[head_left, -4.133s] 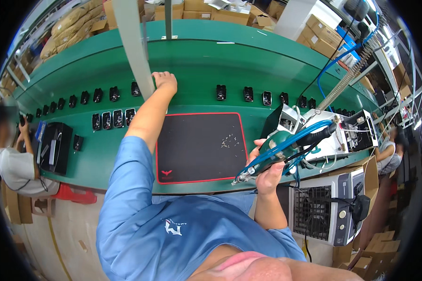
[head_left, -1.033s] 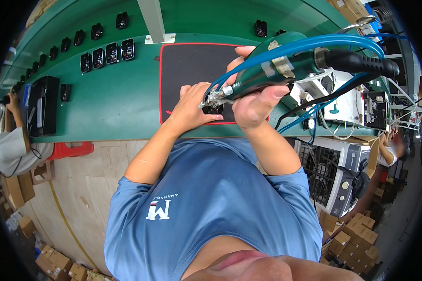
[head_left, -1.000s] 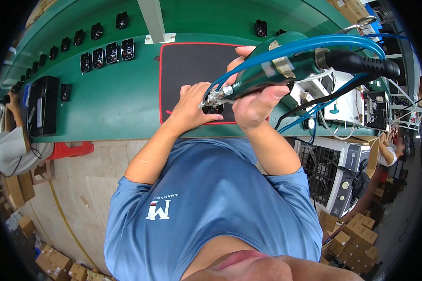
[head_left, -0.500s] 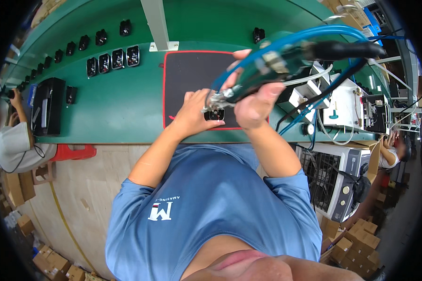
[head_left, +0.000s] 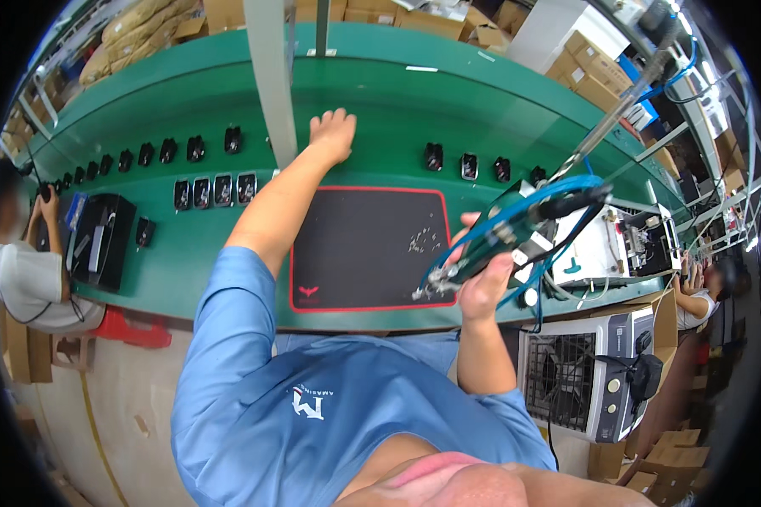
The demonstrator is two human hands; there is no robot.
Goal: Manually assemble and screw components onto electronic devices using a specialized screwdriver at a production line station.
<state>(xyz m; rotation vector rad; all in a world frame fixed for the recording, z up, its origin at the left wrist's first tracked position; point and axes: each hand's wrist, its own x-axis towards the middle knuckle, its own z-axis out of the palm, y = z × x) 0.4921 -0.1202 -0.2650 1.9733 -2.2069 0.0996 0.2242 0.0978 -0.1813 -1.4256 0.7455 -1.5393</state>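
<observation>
My left hand (head_left: 332,137) reaches over the far part of the green bench, just right of a grey post. Its fingers curl downward and hide whatever may lie in them. My right hand (head_left: 487,286) grips a power screwdriver (head_left: 471,267) with a dark green body, blue hoses and a metal nose. The tool is tilted, its nose pointing left and down over the near right corner of a black mat (head_left: 355,245) with a red border. Small light-coloured screws (head_left: 423,240) lie scattered on the mat's right side.
Black open housings (head_left: 201,193) stand in rows at the left, and several more (head_left: 469,166) at the far right. The grey post (head_left: 271,84) rises from the bench. Right stand a white machine (head_left: 588,241) and a fan unit (head_left: 566,372). Co-workers sit left and right.
My left hand has left the black housing on the mat and stretched to the far side. That housing no longer shows there. My right hand has moved the screwdriver rightward. The view has shifted.
</observation>
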